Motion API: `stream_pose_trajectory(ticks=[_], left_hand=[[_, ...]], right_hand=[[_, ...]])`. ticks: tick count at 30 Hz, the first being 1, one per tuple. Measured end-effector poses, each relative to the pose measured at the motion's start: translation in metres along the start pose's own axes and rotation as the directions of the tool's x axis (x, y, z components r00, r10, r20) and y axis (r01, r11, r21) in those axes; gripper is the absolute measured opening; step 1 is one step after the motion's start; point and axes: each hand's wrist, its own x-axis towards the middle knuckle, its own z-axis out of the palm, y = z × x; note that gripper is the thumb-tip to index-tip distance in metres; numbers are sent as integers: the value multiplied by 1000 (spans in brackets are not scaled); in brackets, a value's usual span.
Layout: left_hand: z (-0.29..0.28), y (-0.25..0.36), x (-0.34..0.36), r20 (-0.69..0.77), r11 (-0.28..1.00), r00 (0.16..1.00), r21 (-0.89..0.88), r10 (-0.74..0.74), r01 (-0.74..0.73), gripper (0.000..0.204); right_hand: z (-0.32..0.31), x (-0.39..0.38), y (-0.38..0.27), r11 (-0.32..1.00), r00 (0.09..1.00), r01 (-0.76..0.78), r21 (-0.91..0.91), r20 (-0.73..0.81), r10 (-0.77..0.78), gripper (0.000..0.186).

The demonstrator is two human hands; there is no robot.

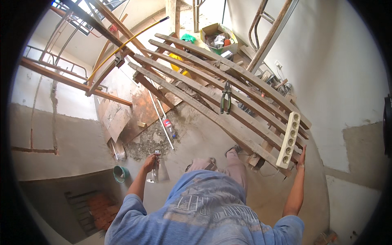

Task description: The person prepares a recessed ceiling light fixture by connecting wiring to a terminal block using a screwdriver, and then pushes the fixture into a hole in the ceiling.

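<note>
The white power strip [289,139] lies at the near right end of the plank platform [228,102], long axis running away from the person — the flat, released right hand [301,157] touches its near end; the left hand [149,162] is clenched on a trowel [157,171], well apart

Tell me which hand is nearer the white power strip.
Right. The right hand is beside the white power strip on the planks; the left hand is far across, holding a metal trowel.
</note>
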Motion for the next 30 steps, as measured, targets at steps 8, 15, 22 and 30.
stream_pose_trajectory(ticks=[8, 15, 22, 30], left_hand=[[-53, -32, 38, -190, 991, 979, 123, 74, -51, 30], [-138, -59, 12, -321, 994, 945, 101, 68, -37, 27], [-119, -24, -9, -328, 997, 944, 76, 24, 1, 31], [-111, -25, -78, -269, 997, 960, 42, 70, -61, 32]], right_hand=[[27, -73, 15, 995, 999, 36, 98, 30, -39, 98], [59, -163, 73, 991, 992, -88, 103, -85, 97, 102], [65, -201, 91, 993, 978, -88, 75, -184, 101, 96], [67, -237, 121, 984, 987, -72, 164, -129, 94, 104]])
